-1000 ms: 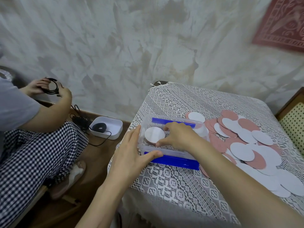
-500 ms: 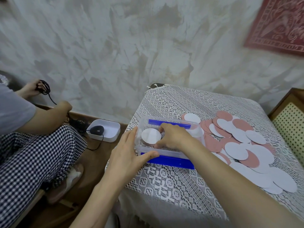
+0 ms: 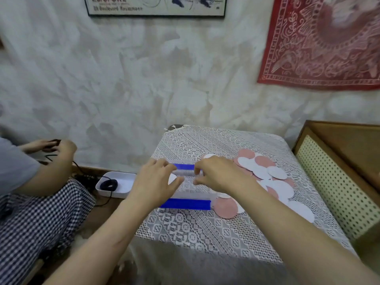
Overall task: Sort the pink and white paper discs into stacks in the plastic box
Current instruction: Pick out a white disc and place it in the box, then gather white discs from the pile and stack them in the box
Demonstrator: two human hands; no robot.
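where the lace-covered table point(image 3: 205, 229) nears its left edge, the clear rectangular plastic box with blue side clips point(image 3: 193, 195) is set flat. its long axis runs left to right across the view, with one blue clip along the near long side and one along the far. a round white paper disc point(image 3: 172, 178) is seen inside its left half, partly covered. the loose heap of pink and white paper discs point(image 3: 267, 177) is spread on the cloth just right of the box. the left hand point(image 3: 156, 182) is laid over the box's left end, fingers loosely spread and thumb pointed right. the right hand point(image 3: 220, 175) is held over the right half with fingers curled downward; whether anything is pinched cannot be told. compared with half a second ago, the left hand has been moved from beside the box's end to above it, the white disc is now largely hidden, and the view has been tilted upward.
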